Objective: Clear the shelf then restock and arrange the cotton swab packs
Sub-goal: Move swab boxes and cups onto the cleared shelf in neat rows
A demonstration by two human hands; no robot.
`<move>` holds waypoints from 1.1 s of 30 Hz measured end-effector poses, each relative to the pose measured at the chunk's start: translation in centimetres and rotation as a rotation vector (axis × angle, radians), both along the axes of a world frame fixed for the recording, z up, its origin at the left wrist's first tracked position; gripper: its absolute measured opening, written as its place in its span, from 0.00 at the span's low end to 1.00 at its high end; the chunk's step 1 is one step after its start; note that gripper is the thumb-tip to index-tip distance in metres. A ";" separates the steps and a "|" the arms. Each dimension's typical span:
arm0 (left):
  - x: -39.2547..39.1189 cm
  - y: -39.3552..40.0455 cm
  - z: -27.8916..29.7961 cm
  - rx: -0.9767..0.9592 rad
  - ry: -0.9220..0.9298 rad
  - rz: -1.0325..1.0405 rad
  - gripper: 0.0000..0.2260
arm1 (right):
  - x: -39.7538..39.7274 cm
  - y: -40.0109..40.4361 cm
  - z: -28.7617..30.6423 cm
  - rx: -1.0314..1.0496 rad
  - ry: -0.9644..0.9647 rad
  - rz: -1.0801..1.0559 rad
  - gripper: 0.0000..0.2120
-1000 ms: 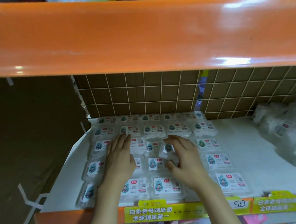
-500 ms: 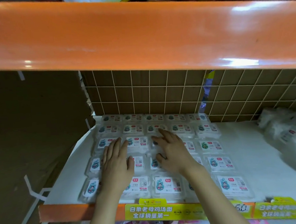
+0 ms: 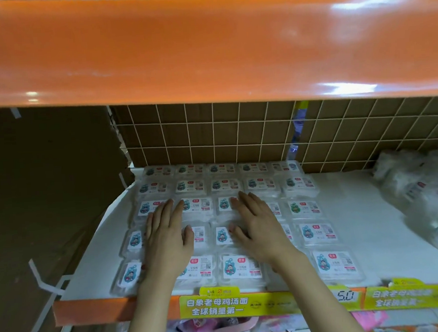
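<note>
Since a second ago the right hand (image 3: 260, 230) has let go of the pack it was pinching up from the middle of the grid, and that pack now lies flat among the rest; the left hand (image 3: 167, 235) has stayed flat on its packs. Both hands now lie palm down, fingers straight and a little spread, pressing on the cotton swab packs (image 3: 225, 206), the left over the second column from the left, the right over the third and fourth columns, fingertips reaching the third row from the front. The two hands are near each other but apart, with one label showing between them. The packs are laid flat in a close grid of five rows by five columns on the white shelf (image 3: 370, 223), filling its left part from the front edge to the back, touching one another side to side. Along the front edge runs an orange lip carrying a yellow price strip (image 3: 221, 305) with printed characters. Toward the right edge of the shelf, well apart from the grid, sits a loose heap of bagged packs (image 3: 424, 194). Behind the back row stands a wire grid (image 3: 236, 134) over brown cardboard, and an orange upper shelf (image 3: 205, 46) spans the top.
</note>
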State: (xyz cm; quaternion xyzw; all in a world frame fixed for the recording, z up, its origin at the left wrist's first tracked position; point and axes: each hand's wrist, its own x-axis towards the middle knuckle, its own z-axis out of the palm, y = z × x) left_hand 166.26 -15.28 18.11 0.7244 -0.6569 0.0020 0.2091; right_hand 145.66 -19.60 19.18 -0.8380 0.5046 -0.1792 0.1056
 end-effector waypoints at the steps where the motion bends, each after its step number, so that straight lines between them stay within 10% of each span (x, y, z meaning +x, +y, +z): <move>1: 0.0 0.0 0.0 0.000 0.000 -0.009 0.28 | -0.4 0.2 0.2 0.000 -0.006 -0.002 0.37; 33: -34.5 0.5 3.7 -0.036 0.141 -0.145 0.24 | -37.9 4.4 4.0 -0.240 -0.222 -0.273 0.22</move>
